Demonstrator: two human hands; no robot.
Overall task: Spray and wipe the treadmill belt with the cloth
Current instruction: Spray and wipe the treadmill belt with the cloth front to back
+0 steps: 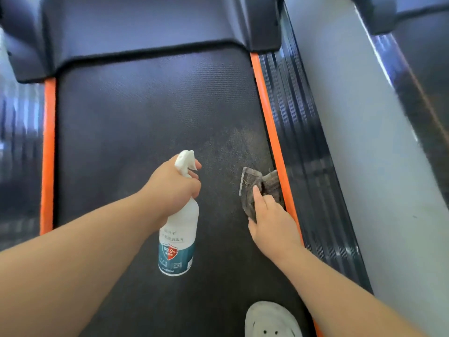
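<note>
- On the treadmill belt (136,132), near its right edge: fingertips of the right hand (273,221) pressed flat onto a grey cloth (261,190), fingers extended and close together, not curled round the fabric.
- Just left of that, above the belt's middle: left hand (173,188) wrapped tight around the neck of a white spray bottle (178,229), forefinger hooked over the trigger, nozzle aimed away from the person and towards the belt.
- Under the palm: cloth crumpled, one corner folded up, its right side touching the orange strip (269,122) that borders the belt.
- Ahead of the cloth on the belt: a paler, speckled patch (233,147), likely spray mist, though blurred.
- Below the left hand: bottle body hanging tilted over the belt, teal label with a red shield marked 99.9%.
- Behind both hands: bare forearms reaching in from the near edge of the belt.
- At the belt's near end, right of centre: toe of a white perforated shoe (269,321) on the belt surface.
- Beyond the belt's right orange strip: a black ribbed side rail (303,142).
- Along the belt's left edge: a matching orange strip (48,152).
- At the belt's far end: a dark motor cover (145,27).
</note>
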